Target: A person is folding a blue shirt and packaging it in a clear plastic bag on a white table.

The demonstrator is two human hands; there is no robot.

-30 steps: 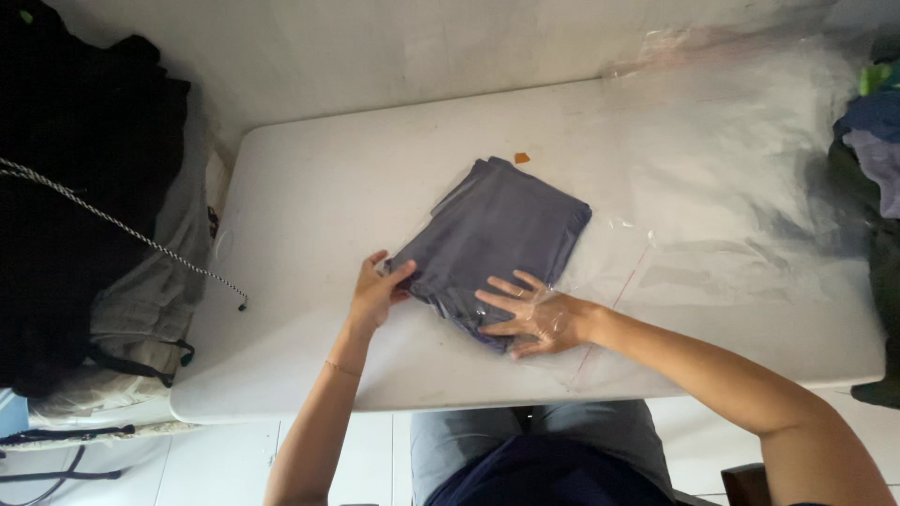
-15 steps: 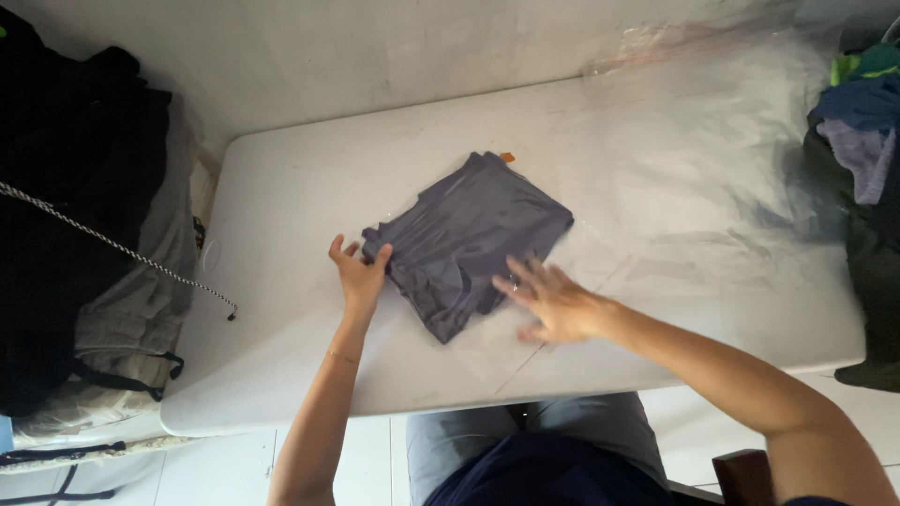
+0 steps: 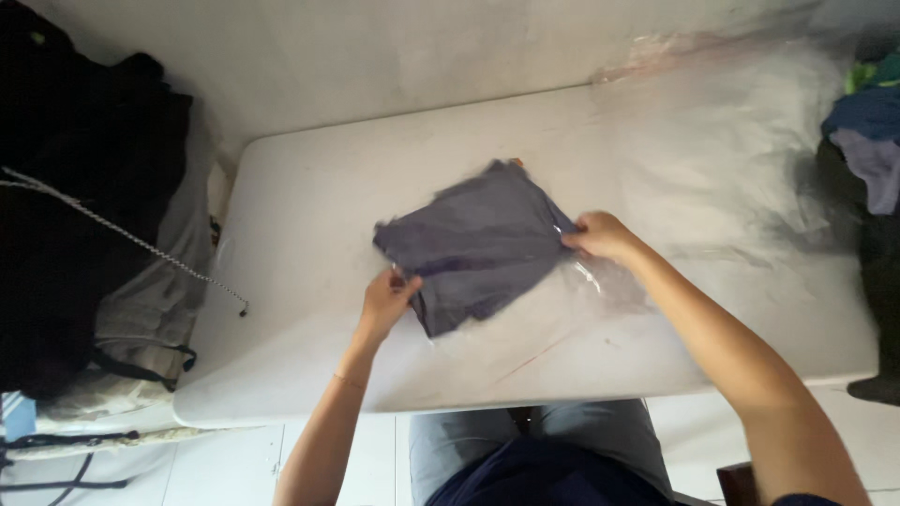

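A folded dark grey garment (image 3: 478,242) lies in the middle of a white table (image 3: 309,197). My left hand (image 3: 386,298) pinches its near left edge. My right hand (image 3: 600,236) grips its right edge, where the cloth meets a sheet of clear plastic (image 3: 609,281) on the tabletop. A small orange bit (image 3: 517,162) peeks out at the garment's far corner.
Black clothes (image 3: 84,215) and a grey cloth (image 3: 150,309) are heaped left of the table, with a thin cord (image 3: 141,242) across them. More coloured clothes (image 3: 867,141) pile up at the right edge. A pale wall stands behind the table. Tiled floor shows below.
My right hand has gone from lying flat near the garment's front edge to gripping its right edge. The left hand shifted along the left edge, and the garment has turned slightly.
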